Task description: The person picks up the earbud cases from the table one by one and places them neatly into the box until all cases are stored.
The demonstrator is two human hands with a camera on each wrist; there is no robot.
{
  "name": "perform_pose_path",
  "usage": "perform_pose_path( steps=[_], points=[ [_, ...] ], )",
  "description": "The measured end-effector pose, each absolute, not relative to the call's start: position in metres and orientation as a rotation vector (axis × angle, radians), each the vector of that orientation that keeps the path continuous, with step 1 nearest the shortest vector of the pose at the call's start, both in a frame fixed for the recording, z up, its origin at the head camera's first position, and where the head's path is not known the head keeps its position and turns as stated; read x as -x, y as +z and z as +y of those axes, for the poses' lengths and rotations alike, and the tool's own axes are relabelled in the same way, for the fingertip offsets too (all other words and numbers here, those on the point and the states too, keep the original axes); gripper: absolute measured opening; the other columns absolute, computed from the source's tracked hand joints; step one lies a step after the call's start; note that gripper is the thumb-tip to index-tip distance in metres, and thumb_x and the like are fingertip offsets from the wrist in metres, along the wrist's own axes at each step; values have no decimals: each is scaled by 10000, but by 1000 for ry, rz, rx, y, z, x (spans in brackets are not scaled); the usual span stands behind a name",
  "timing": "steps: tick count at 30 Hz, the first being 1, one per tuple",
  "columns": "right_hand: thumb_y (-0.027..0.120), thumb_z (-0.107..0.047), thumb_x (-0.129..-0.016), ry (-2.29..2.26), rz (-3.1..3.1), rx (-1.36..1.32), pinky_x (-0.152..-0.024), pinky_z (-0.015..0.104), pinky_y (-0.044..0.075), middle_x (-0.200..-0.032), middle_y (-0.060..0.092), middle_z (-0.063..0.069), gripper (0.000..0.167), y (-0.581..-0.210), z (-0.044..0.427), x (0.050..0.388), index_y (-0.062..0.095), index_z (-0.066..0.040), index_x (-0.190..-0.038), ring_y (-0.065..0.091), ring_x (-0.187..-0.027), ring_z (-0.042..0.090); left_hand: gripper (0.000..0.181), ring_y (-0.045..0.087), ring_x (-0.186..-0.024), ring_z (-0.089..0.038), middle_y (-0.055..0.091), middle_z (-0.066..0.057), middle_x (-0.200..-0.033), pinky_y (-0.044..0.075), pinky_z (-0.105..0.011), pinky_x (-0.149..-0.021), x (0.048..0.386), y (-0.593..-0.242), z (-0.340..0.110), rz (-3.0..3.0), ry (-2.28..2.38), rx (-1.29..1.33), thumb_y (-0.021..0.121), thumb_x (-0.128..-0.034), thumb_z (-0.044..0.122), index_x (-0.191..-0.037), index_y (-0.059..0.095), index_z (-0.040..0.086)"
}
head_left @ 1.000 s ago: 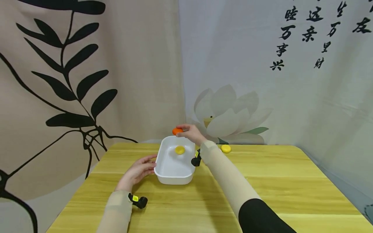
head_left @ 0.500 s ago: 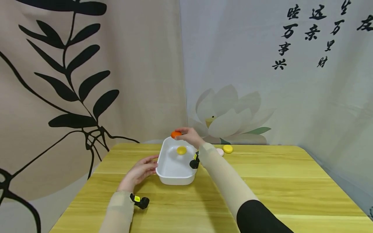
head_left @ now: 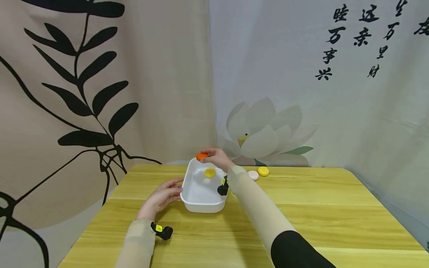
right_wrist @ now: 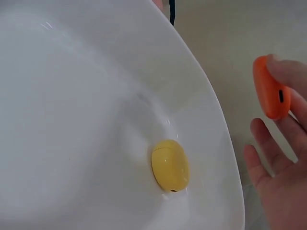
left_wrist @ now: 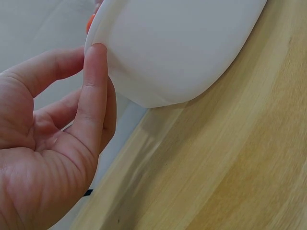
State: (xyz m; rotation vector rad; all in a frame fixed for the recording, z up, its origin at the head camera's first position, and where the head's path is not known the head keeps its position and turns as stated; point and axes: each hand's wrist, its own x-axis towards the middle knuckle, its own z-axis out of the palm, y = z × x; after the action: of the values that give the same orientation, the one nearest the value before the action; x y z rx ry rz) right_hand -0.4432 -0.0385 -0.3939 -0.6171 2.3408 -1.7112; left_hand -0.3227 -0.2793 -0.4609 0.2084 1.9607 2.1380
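My right hand (head_left: 218, 158) pinches an orange earbud case (head_left: 202, 156) just above the far rim of a white tub (head_left: 202, 208). In the right wrist view, a small dark slot shows on this orange case (right_wrist: 271, 88), with thumb and fingers around it outside the rim. A yellow earbud case (right_wrist: 171, 166) with a lid seam lies on the tub's floor near the far end. My left hand (head_left: 164, 195) touches the tub's left side, its fingers fairly straight; the left wrist view shows a fingertip (left_wrist: 97, 52) against the outer wall.
A pale pink round case (head_left: 253, 175) and another yellow one (head_left: 263, 171) lie on the wooden table (head_left: 301, 212) right of the tub, near the back edge. A patterned curtain (head_left: 174, 82) hangs behind. Both wrists wear small black cameras.
My right hand has lowered the orange case slightly and brought it a little left, closer to the tub's far rim. The pale pink case has come out from behind my right forearm.
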Motion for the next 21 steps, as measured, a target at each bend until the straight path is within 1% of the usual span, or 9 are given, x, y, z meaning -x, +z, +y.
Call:
perform_pose_path(
  steps=[10,18,21],
  points=[
    [759,-119,-837,-1730,2344,615,-967,335,466,-1233,635,81,443,-391,-44,443,646,-66,-1261,581,-1073,222,574,633,-854,-178,555,-205,-1164,559,-267,-771,324,-457,-279,1962,2142,-168,564,-949,-13,-1467,321,-54],
    [773,-117,-816,-1710,2354,605,-961,335,464,-1194,655,81,432,-400,-47,444,666,-66,-1231,590,-1046,218,583,636,-842,-174,578,-160,-1129,560,-262,-765,321,-459,-279,1951,2147,-180,576,-947,-2,-1469,320,-50],
    [773,-145,-820,-1660,2372,589,-974,351,455,-1208,649,73,434,-400,-47,442,665,-87,-1236,587,-1054,216,588,634,-854,-178,566,-198,-1162,559,-260,-765,323,-460,-279,1956,2139,-193,577,-953,12,-1474,312,-48]
  ],
)
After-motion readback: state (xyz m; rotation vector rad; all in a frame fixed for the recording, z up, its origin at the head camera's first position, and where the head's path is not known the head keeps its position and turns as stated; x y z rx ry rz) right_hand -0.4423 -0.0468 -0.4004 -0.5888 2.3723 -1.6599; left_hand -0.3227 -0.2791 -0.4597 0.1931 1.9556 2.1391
